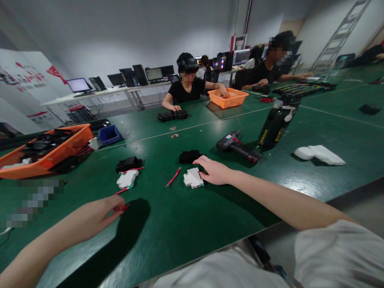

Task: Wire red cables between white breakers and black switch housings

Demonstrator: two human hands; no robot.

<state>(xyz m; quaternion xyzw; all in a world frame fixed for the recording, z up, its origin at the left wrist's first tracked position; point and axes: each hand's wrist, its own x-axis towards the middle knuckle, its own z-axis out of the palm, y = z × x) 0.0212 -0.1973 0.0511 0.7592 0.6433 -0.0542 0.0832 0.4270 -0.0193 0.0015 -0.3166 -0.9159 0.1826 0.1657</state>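
Beside the drill (231,143) sits a bottle (274,126), its yellow lettering (263,137) illegible; left of the drill, the loosely open right hand (216,172) rests at a white block (193,178), the left hand (100,211) pinching a red piece (125,207) farther left.

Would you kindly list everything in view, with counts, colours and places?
White modules: 2, white, near side
Black parts: 2, black, just beyond the modules
Loose wire: 1, red, between the modules
Drill: 1, black-grey, right of middle
Bottle: 1, black, right of the drill
White object: 1, white, right of bottle
Baskets: 2, orange, left and far side
Bin: 1, blue, beside left basket
Table: 1, green, underneath
Other people: at least four, nearest two in black, beyond table
Monitors: several, mostly black, back desks
Ladder: 1, grey, back right
Left hand: 1, bare, near left module, apparently pinching red piece
Right hand: 1, bare, at right module
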